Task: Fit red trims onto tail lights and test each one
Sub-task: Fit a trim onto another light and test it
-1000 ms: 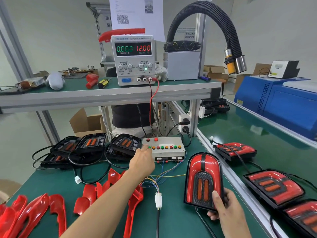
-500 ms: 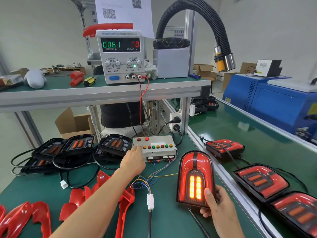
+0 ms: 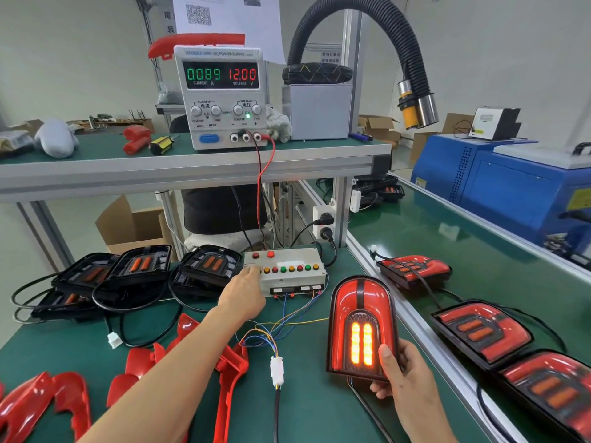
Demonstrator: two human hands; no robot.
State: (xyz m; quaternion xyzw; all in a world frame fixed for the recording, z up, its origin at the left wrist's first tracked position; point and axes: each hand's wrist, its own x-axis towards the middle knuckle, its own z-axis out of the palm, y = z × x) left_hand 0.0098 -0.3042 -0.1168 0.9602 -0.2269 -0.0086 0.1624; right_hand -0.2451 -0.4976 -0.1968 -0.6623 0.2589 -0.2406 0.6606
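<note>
Hands: right [image 3: 404, 375] grips lit tail light [image 3: 361, 324], left [image 3: 243, 294] presses test box [image 3: 289, 270].

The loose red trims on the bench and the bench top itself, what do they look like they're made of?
The red trims look like glossy moulded plastic: bright highlights run along their thin curved edges. The bench top looks like a green mat, likely rubber or vinyl, with a dull sheen and soft reflections; its edge rail looks like brushed aluminium extrusion, pale grey with straight grooves.

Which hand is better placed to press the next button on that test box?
The left hand. Its fingers already rest on the test box beside its row of coloured buttons, while the right hand is busy holding the lit tail light upright.
</note>
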